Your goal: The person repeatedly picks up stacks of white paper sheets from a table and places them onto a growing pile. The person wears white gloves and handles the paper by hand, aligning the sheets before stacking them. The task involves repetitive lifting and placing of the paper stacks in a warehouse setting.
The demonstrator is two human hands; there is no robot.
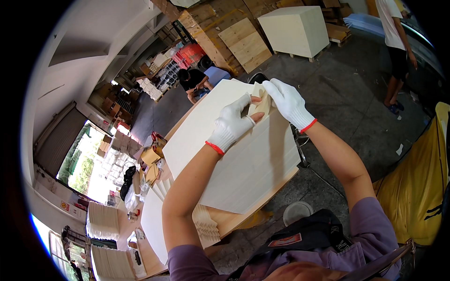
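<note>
Both hands are gloved. Left hand (234,119): bare thumb and finger, moderately parted, tips at a folded cream piece (262,104); cannot tell whether they pinch it. Right hand (286,99): fingers together, narrow, along the piece's right side; grip hidden.

Piece location: over the large white sheets (229,159), toward the far end of the table's right-hand edge. Table (228,221) shows as a bare strip along the near edge; a zigzag-edged stack (206,224) sits by that edge, left of the sheets.

Handling, judged: steady the piece with the left fingertips and work its creases with the right, pressing lightly. Thin material likely tears or kinks if tugged; keep wrists off the sheets.
</note>
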